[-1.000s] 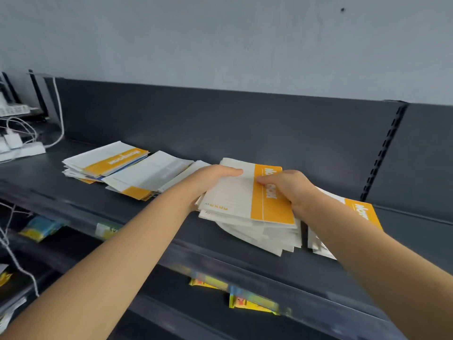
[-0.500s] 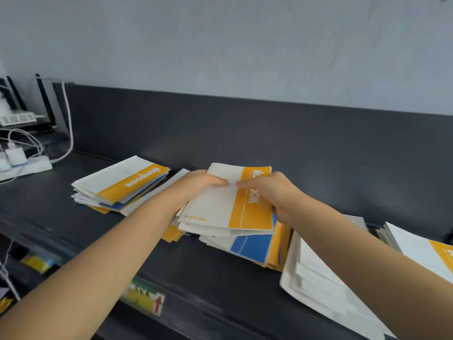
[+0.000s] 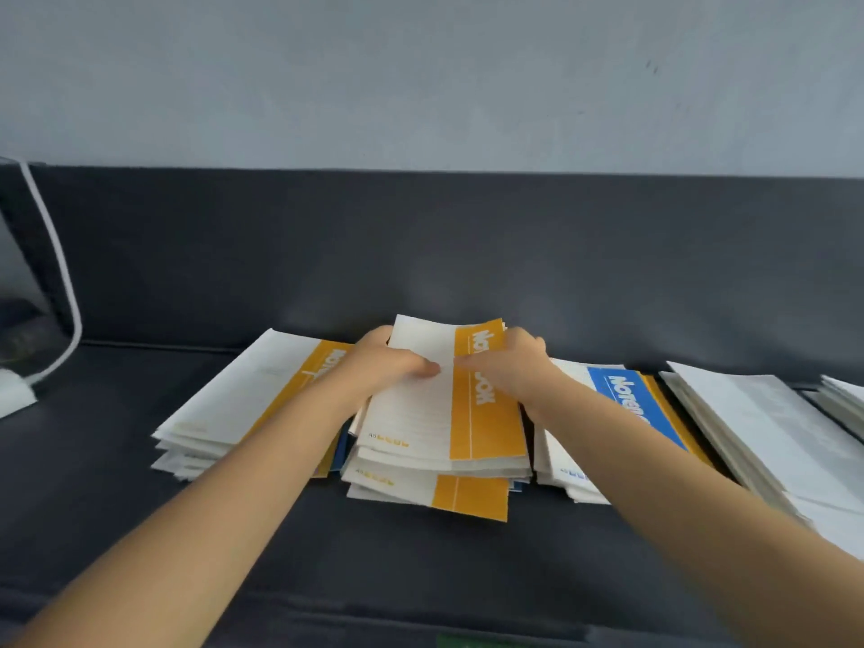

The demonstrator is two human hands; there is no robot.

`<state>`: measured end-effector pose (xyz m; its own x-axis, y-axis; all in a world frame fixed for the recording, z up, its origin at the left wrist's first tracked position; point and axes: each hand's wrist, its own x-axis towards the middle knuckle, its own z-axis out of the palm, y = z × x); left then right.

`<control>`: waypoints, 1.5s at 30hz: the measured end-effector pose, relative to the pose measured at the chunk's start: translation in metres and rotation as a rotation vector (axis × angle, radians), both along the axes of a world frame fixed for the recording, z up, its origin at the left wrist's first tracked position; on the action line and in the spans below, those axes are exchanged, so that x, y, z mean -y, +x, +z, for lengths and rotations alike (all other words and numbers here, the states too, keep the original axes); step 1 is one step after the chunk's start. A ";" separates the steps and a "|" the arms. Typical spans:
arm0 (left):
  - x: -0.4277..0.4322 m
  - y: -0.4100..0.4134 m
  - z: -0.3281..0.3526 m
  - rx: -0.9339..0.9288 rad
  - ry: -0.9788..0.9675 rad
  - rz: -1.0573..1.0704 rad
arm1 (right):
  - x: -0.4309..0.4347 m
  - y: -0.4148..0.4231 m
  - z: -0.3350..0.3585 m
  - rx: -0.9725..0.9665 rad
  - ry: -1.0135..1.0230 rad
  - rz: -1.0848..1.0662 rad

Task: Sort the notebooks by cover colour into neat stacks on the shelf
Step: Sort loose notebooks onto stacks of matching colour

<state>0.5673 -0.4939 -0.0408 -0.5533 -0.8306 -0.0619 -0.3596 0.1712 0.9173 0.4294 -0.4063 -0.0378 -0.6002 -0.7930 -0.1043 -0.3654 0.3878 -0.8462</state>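
A bundle of white notebooks with orange bands (image 3: 435, 413) sits in the middle of the dark shelf (image 3: 280, 554), on top of another orange-banded notebook (image 3: 467, 495). My left hand (image 3: 383, 367) grips the bundle's left edge, thumb on the cover. My right hand (image 3: 514, 367) grips its right edge over the orange band. To the left lies an orange-banded stack (image 3: 243, 404). To the right lies a stack topped by a blue-banded notebook (image 3: 626, 404). Blue edges show under the middle pile.
More white notebooks (image 3: 766, 432) lie fanned at the right, running out of view. A white cable (image 3: 56, 254) and a white adapter (image 3: 14, 395) sit at the far left. The shelf's dark back panel (image 3: 421, 250) rises right behind the stacks.
Both hands carried the orange-banded bundle left and set it down over the orange notebook in the middle pile. The view shifted, so the blue-banded stack now shows to the right.
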 end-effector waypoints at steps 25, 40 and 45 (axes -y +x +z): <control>0.045 -0.002 -0.021 0.000 -0.016 -0.099 | 0.015 0.004 -0.018 -0.527 0.251 0.075; 0.035 -0.003 -0.029 0.298 -0.531 -0.026 | 0.008 0.018 -0.018 -0.489 0.038 0.070; 0.042 0.003 -0.026 0.283 -0.438 -0.043 | 0.007 0.020 -0.019 -0.480 0.038 0.103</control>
